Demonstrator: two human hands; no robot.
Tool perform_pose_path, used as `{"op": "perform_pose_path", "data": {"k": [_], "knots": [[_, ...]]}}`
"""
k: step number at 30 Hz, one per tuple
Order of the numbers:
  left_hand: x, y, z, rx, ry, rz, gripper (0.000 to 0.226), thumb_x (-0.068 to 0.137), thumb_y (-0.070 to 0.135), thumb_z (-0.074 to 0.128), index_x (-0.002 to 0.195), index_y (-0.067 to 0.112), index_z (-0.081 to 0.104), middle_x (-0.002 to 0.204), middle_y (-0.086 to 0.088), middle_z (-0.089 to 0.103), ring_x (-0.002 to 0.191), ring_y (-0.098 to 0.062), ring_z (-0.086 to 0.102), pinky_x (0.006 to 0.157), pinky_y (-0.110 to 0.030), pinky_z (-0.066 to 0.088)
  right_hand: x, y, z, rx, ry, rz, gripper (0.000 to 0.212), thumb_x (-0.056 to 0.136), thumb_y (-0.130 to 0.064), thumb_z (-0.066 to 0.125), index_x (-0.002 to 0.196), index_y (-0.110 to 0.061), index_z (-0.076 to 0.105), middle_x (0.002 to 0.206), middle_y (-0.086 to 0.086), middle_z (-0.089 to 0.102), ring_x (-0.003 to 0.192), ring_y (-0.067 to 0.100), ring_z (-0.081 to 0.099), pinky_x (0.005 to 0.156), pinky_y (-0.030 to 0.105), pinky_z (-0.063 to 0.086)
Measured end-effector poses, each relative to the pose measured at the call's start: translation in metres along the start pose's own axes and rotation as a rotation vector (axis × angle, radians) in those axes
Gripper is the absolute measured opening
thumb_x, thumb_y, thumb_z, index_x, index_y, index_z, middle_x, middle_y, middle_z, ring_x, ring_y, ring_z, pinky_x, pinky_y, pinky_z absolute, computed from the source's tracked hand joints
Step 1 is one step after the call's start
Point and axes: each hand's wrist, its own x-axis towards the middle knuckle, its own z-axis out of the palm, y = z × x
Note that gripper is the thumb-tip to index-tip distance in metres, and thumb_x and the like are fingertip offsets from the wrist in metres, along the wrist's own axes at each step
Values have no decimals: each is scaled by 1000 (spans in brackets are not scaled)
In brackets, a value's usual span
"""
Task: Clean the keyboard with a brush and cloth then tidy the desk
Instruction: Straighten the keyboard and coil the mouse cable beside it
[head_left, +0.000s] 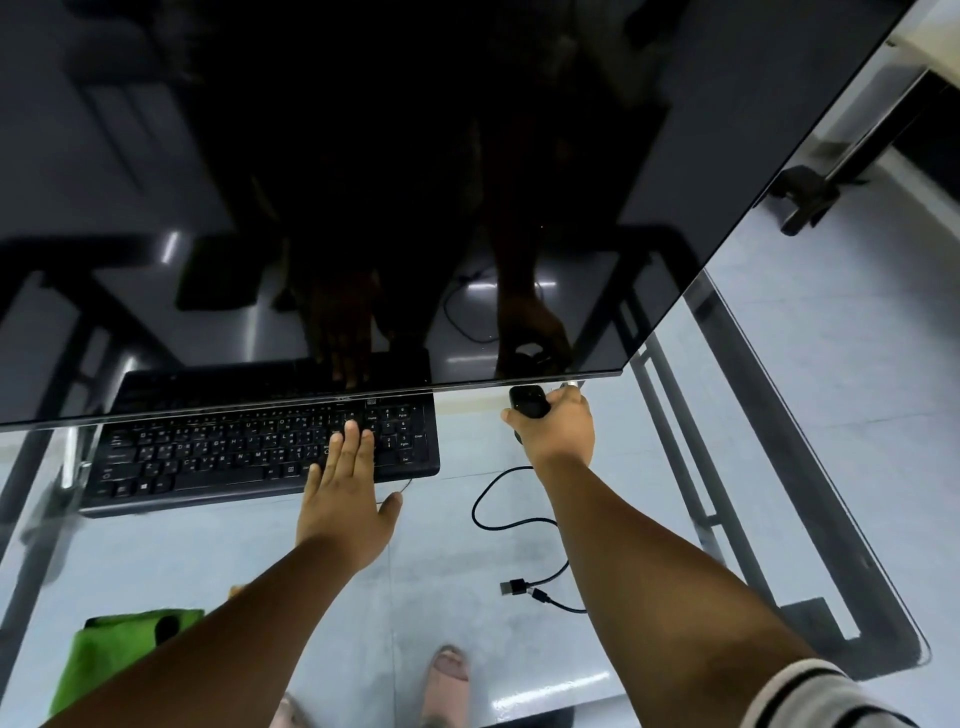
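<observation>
A black keyboard (223, 457) lies on the glass desk (441, 551), its far edge tucked under the big dark monitor (363, 182). My left hand (345, 499) rests flat with fingers spread on the keyboard's right part, near the number pad. To the right, my right hand (563, 434) is closed around a small black mouse (527, 402) just below the monitor's lower edge. A green cloth (104, 654) lies at the near left of the desk, partly hidden by my left forearm. No brush shows.
A black USB cable (511, 519) loops on the glass between my arms, its plug (514, 587) lying near the right forearm. Through the glass I see the desk's metal frame (691, 483) and feet in sandals (449, 670) on the pale floor.
</observation>
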Motion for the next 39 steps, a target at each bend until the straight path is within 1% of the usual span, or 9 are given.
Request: {"op": "perform_pose_path", "data": {"k": [12, 16, 18, 22, 25, 27, 32, 36, 39], "knots": [[0, -4, -3, -60, 37, 29, 81, 96, 46, 42, 154, 16, -5, 159, 2, -21, 148, -16, -15, 120, -37, 1, -5, 5, -6, 99, 42, 15, 55, 73, -57, 73, 103, -16, 53, 103, -3, 58, 92, 18, 57, 76, 32, 50], [-4, -7, -7, -158, 123, 78, 72, 95, 37, 51, 154, 16, 16, 163, 0, -1, 150, -18, -1, 120, -37, 7, -9, 19, -23, 122, -33, -132, 10, 89, -27, 61, 92, -19, 66, 92, -4, 65, 85, 17, 62, 75, 27, 48], [-9, -9, -10, -224, 172, 106, 65, 92, 29, 59, 149, 14, 31, 161, -3, 17, 149, -20, 13, 119, -39, 19, -11, 30, -32, 57, -165, -226, 13, 89, -15, 60, 88, -21, 72, 88, -7, 66, 75, 10, 59, 75, 24, 49], [-24, -13, -12, -351, 245, 102, 49, 88, 17, 64, 135, 14, 50, 139, -2, 48, 127, -22, 48, 96, -36, 47, -13, 48, -44, -199, -337, -331, 19, 84, -12, 68, 100, -21, 72, 95, -7, 64, 81, 9, 57, 85, 21, 48], [-35, -18, -5, -393, 263, 127, 31, 87, 15, 61, 119, 15, 58, 111, -1, 58, 98, -20, 62, 77, -31, 49, -17, 51, -48, -295, -324, -305, 21, 83, -18, 73, 103, -20, 70, 94, -6, 60, 82, 11, 57, 84, 25, 51], [-41, -19, -1, -447, 232, 118, 22, 88, 15, 59, 110, 18, 61, 98, 3, 64, 84, -16, 64, 72, -28, 49, -21, 47, -47, -381, -306, -334, 11, 86, -16, 67, 94, -21, 71, 93, -2, 63, 84, 17, 61, 79, 26, 52], [-49, -12, 1, -594, 91, 58, 14, 92, 15, 61, 88, 28, 64, 75, 9, 68, 70, -10, 64, 70, -26, 52, -30, 39, -45, -528, -330, -408, 21, 84, -2, 53, 79, -19, 63, 97, 0, 62, 91, 20, 60, 76, 27, 51], [-55, 6, -12, -1023, -70, -89, 18, 99, 19, 50, 96, 19, 67, 91, -3, 71, 81, -13, 67, 77, -24, 51, -40, 26, -45, -231, -311, -397, 18, 89, -2, 51, 84, -17, 59, 90, -3, 65, 84, 17, 59, 75, 25, 47], [-56, 20, -24, -1216, -241, -175, 27, 99, 37, 48, 113, 20, 63, 107, 0, 70, 99, -14, 66, 93, -31, 49, -53, 7, -45, -33, -311, -435, 14, 93, -5, 55, 85, -17, 58, 80, -10, 62, 73, 5, 59, 70, 14, 43]]}}
